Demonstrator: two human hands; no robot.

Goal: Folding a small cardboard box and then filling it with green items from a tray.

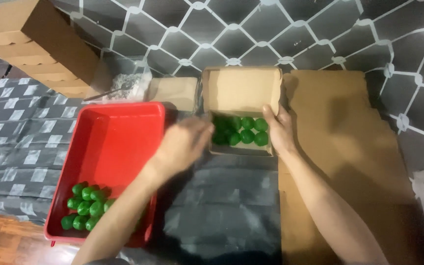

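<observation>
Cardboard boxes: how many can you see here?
3: an open box of green balls between both hands, a small closed box beside it, and a long box top left. More may be hidden.

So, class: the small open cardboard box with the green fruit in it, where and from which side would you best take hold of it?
Probably by its two short side walls, one hand from each side. The cardboard box lies flat with its lid standing up at the back and limes filling the inside. The right hand already rests on the right wall; the left hand is at the left one.
</observation>
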